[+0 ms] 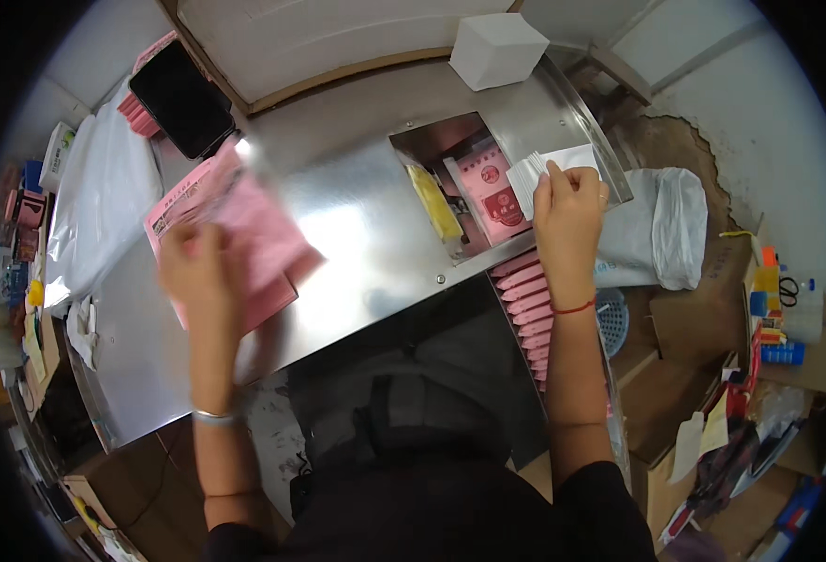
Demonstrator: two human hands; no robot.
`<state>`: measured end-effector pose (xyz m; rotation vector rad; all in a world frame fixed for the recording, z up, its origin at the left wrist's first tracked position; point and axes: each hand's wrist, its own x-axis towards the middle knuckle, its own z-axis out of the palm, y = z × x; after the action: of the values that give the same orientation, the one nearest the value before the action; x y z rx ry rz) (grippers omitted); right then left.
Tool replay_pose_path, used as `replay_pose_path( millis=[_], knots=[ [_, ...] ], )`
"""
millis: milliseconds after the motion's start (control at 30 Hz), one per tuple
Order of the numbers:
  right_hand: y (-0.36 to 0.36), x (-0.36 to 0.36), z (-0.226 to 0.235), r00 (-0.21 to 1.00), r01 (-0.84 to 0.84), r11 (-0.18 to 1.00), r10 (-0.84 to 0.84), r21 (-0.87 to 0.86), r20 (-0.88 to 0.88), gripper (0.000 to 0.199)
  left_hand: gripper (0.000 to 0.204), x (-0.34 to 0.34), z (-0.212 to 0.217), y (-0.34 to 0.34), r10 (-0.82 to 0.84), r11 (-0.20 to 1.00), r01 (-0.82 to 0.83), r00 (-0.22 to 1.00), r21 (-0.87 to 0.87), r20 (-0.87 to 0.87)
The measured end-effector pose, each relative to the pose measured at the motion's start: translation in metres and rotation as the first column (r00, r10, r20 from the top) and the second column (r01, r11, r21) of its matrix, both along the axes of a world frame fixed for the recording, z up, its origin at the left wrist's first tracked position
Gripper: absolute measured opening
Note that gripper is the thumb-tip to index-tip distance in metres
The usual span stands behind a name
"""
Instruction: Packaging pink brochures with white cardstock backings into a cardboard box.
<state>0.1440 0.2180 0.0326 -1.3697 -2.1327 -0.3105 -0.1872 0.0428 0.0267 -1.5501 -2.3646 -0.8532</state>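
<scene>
A black phone [181, 99], a white box [497, 49] and a white bag [661, 228] lie nearby.

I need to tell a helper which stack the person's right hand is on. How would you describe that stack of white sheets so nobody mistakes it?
Start at the big steel worktop and find the rectangular opening near its far right end. Just right of that opening, the right hand presses on a fanned stack of white sheets. It is plain white and thin-layered, unlike the pink packets lined up below or the solid white box beyond.

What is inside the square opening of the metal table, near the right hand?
Inside the opening a pink packet and a yellow strip show. The right hand, holding white sheets, covers its right edge.
</scene>
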Motion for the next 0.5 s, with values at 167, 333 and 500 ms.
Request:
replay_pose_path(
  millis=[167, 333, 500],
  knots=[
    [0.019, 0.034, 0.016, 0.974, -0.213, 0.975, 0.207, -0.059, -0.097, 0.033, 0.029, 0.133, -0.019, 0.031, -0.594, 0.801, 0.593, 0.804, -0.078, 0.013],
    [-0.059, -0.006, 0.009, 0.861, -0.508, 0.86, 0.507, 0.041, 0.045, 0.039, 0.053, 0.11, -0.002, 0.02, -0.508, 0.836, 0.531, 0.844, -0.138, 0.169],
    [-0.066, -0.066, -0.007, 0.84, -0.511, 0.843, 0.531, -0.168, 0.112, 0.028, 0.044, 0.103, -0.007, 0.016, -0.434, 0.883, 0.456, 0.883, -0.112, 0.179]
  ],
)
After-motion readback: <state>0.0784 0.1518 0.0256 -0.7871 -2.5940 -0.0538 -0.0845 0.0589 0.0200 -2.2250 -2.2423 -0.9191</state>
